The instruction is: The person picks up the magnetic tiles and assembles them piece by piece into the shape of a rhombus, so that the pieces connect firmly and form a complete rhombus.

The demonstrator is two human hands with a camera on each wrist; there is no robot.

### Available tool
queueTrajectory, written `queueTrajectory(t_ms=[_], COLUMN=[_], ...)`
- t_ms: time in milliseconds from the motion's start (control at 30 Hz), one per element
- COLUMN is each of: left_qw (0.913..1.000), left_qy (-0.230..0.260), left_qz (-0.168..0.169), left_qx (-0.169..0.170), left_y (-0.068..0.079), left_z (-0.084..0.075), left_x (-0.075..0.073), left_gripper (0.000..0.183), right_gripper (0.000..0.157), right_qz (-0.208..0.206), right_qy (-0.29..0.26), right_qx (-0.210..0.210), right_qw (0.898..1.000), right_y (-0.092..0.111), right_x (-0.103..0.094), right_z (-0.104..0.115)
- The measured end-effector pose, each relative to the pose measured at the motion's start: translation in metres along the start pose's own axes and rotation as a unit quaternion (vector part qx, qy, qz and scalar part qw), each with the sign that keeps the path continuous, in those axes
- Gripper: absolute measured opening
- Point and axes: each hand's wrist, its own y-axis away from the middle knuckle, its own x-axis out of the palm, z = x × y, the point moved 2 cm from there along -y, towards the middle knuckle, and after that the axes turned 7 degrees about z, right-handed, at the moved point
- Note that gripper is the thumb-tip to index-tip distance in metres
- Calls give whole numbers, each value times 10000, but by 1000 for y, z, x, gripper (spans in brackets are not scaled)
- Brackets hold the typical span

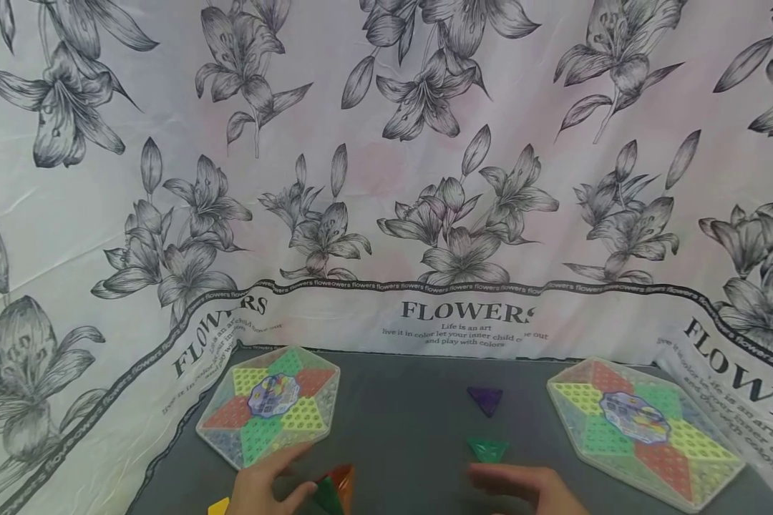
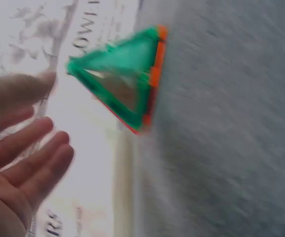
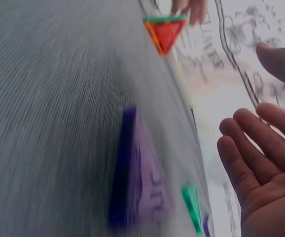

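1. R hand: fingers loosely spread, pinching nothing; purple block near them.
2. L hand: fingers spread; green-orange pyramid by thumb, contact unclear. Careless nudge could tip it, prob.
3. Green tri. just past R fingertips; hasty sweep might knock it.

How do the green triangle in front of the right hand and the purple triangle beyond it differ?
Colour: the green triangle is bright green, the purple triangle dark purple. Place: the green triangle lies nearer the right hand; the purple triangle lies farther off. Both rest on the dark tabletop.
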Motion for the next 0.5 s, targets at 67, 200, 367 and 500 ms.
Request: queueTrajectory(t_ms=[67, 200, 367, 500], left_qw=[9987, 9844, 9215, 8852], left_qy=[395, 1113, 2194, 2429], left_qz=[-319, 106, 2067, 3119], left_qx=[98, 1361, 2449, 2454], left_y=[3, 0, -14, -26], left_z=[-15, -36, -58, -76], left_x=[0, 9, 30, 54], left_gripper=[52, 51, 46, 51], right_gripper=[50, 48, 52, 56], right_qz=[-87, -426, -468, -518], right_qy=[-59, 160, 120, -96], right_qx=[77, 267, 314, 588], right_qw=[9999, 9986, 9983, 9969], right_y=[13, 37, 55, 63], right_x=[-10, -26, -41, -47], right_z=[-2, -6, -11, -13])
